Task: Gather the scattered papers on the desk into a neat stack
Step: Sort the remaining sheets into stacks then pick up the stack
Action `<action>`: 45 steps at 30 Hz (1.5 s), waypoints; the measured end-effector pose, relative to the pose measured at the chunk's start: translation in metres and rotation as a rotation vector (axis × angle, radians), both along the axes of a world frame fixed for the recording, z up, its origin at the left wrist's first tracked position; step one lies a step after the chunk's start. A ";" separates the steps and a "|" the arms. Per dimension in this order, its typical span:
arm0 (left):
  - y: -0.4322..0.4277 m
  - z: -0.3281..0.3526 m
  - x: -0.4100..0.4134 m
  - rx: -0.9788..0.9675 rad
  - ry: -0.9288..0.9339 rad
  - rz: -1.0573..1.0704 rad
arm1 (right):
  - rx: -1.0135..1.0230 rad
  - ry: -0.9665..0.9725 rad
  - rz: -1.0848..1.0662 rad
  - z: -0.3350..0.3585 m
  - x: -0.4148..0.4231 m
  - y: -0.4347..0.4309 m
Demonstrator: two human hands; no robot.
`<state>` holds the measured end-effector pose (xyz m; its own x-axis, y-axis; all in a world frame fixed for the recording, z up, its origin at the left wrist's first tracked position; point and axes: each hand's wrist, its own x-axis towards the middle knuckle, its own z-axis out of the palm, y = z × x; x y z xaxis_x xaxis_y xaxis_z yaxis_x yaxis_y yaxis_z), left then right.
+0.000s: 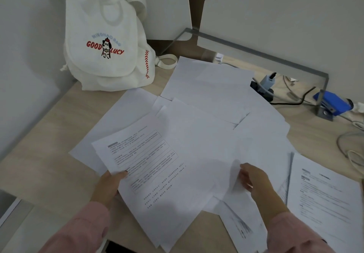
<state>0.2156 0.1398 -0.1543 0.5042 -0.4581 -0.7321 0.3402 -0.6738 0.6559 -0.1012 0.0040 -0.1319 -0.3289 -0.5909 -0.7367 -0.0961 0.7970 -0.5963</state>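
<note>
Several white papers (206, 103) lie spread and overlapping over the light wooden desk (49, 154). A printed sheet (143, 154) sits at the near left of the spread, and my left hand (110, 184) pinches its lower left edge, thumb on top. My right hand (254, 178) holds the edge of a blank sheet (216, 154) in the middle, its fingers curled around the paper. Another printed page (325, 193) lies at the near right, apart from my hands. Pink sleeves cover both forearms.
A white backpack (104, 42) with red lettering stands at the desk's back left corner. At the back right a metal rail (256, 52) runs along the wall, with a black power strip (264, 91), cables (344, 140) and a blue stapler (332, 103).
</note>
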 end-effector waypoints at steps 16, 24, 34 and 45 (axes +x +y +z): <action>-0.016 0.012 -0.010 -0.076 0.052 0.021 | -0.850 0.318 0.347 0.097 0.014 0.002; -0.023 0.019 -0.013 -0.120 0.111 0.041 | -0.987 0.309 0.961 0.054 0.033 0.031; -0.021 0.013 -0.018 -0.138 0.167 0.100 | -1.006 0.337 1.271 -0.024 0.036 0.072; -0.028 0.005 -0.023 -0.083 0.033 -0.070 | -1.018 0.351 1.554 -0.040 0.022 0.088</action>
<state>0.1923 0.1121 -0.1490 0.4451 -0.5511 -0.7058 0.3163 -0.6407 0.6997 -0.0788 0.0924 -0.1723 0.8153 -0.5789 0.0102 -0.4912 -0.7009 -0.5172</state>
